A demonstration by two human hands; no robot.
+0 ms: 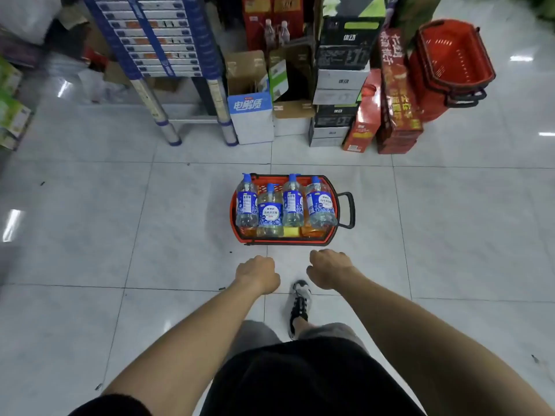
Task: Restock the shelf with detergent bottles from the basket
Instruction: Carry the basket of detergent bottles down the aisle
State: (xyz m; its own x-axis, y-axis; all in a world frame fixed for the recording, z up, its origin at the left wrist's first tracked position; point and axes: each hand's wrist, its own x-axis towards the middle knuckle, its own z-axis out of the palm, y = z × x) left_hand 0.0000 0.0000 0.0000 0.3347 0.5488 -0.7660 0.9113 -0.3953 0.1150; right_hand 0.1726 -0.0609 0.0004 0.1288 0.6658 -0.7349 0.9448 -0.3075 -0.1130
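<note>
Bottles [292,202] lie in basket [282,242], pumps away; left hand [258,273], right hand [330,268] curled, empty.

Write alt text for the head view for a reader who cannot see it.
A red basket holding four blue-labelled detergent bottles sits on a tiled floor, ahead of a person's empty left hand and right hand, fingers curled. Behind it stand a ladder, boxes and spare baskets.
</note>
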